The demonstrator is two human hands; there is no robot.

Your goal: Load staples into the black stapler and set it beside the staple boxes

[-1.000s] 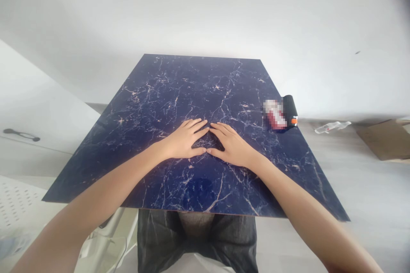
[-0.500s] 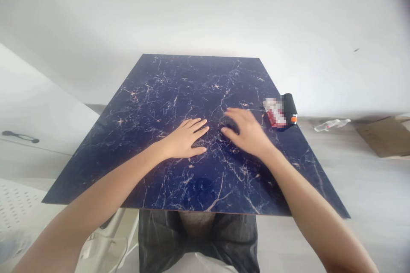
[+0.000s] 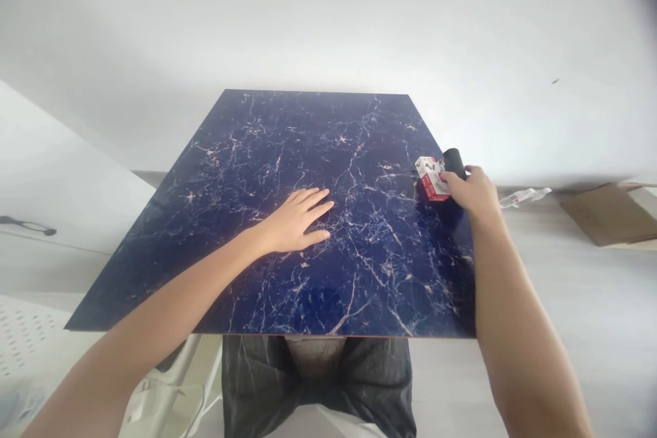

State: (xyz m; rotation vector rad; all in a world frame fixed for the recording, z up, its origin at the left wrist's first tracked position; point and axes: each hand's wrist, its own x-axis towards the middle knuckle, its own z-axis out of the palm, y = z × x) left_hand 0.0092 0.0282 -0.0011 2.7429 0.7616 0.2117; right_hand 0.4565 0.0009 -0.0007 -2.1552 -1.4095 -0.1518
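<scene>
My right hand (image 3: 475,191) rests on a red-and-white box (image 3: 430,178) and a black cylinder (image 3: 454,161) at the right edge of the dark blue marbled table (image 3: 308,150); whether my fingers have closed I cannot tell. The box's print is unreadable. My left hand (image 3: 295,220) lies flat, empty, mid-table.

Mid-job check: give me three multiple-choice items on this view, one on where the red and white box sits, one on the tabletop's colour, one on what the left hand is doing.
1. Where is the red and white box?
A. near the table's right edge
B. at the table's near left corner
C. on the floor

2. What colour is the table?
A. plain white
B. dark blue with pale veins
C. green

3. How is the left hand?
A. clenched in a fist
B. raised off the table
C. flat, palm down, fingers spread

Answers: 1 A, it lies by the right edge, under the right hand. 2 B, a marbled navy top. 3 C, it rests open on the surface.
</scene>
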